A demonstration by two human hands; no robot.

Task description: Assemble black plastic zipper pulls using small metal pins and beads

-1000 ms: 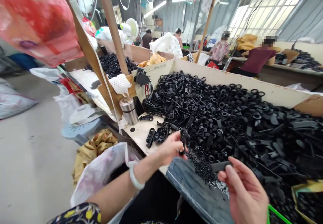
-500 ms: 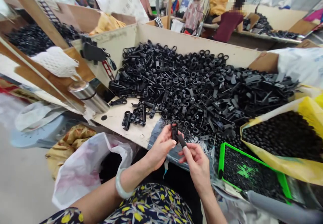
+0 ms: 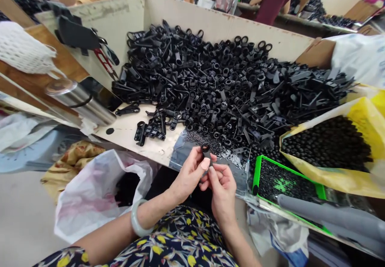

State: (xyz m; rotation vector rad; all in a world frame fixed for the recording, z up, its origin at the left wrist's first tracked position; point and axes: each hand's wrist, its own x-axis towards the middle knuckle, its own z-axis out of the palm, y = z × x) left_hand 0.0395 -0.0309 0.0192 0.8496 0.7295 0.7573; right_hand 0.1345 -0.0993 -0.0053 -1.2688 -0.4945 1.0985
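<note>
Between my hands, just off the front edge of the table, is a black plastic part with a ring end point(image 3: 206, 151). My left hand point(image 3: 189, 175) grips it from the left, thumb pressed on its body and the ring pointing up. My right hand point(image 3: 221, 184) pinches the lower end, where fingers cover most of it. Behind them lies a large heap of black plastic parts point(image 3: 207, 86), many with rings. Small silver pins point(image 3: 231, 157) and tiny dark pieces point(image 3: 204, 138) lie close to my fingertips on a dark mat point(image 3: 180, 150).
A green tray point(image 3: 258, 174) of small black pieces and a yellow-white bag point(image 3: 365, 128) of black pieces stand right. A grey padded bar point(image 3: 319, 210) crosses the front. Left are a steel flask point(image 3: 81, 100), red-handled pliers point(image 3: 104, 61) and a white sack point(image 3: 78, 194). A co-worker point(image 3: 273, 2) sits beyond.
My right hand has moved closer to my left. The flat piece that stuck out between them now lies in line with the ring part, mostly hidden. The view has tilted down.
</note>
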